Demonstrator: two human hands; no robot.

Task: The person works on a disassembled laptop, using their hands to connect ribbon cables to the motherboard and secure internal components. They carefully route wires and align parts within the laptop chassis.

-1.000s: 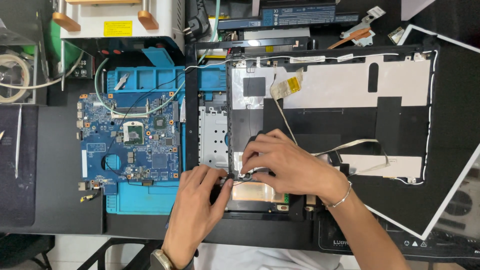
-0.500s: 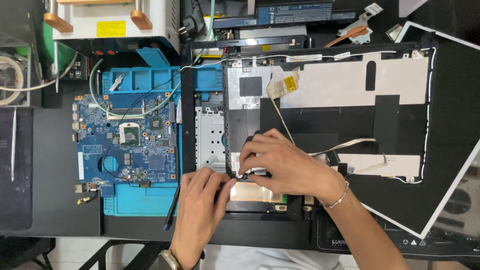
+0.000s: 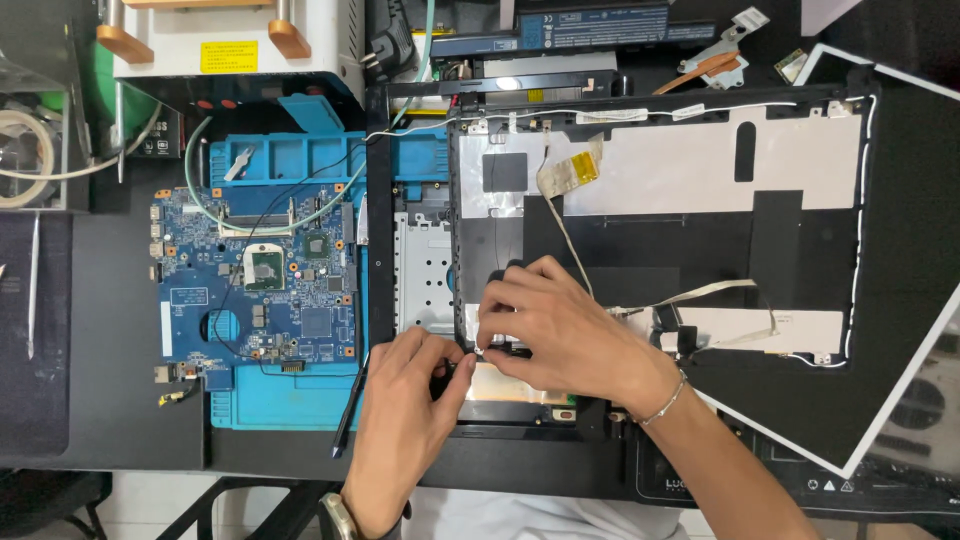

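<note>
Fingertips of both hands meet at one small spot on the lower left of the opened laptop shell; my right hand pinches a tiny pale piece, perhaps a connector or a cable end, though it is too small for me to tell which; its grip is nearly closed, thumb and forefinger pressed together over that piece; my left hand curls in from below, fingers bent and touching the same spot, but whether it holds anything I cannot tell. Compared with a second ago both hands sit in almost the same place; the left has crept slightly nearer the right, and a dark slim tool now lies free just beside the left wrist, on the edge of the blue mat; I judge from this that the fine work at the pinch is going on by fingers alone. A thin flat ribbon cable runs off to the right from near my right knuckles; a second ribbon with a yellow patch hangs above. To the left, well apart, the blue motherboard rests on the mat; the bench shows dark beyond it. Room is tight by the shell's left frame; it opens rightward over the black panel.
</note>
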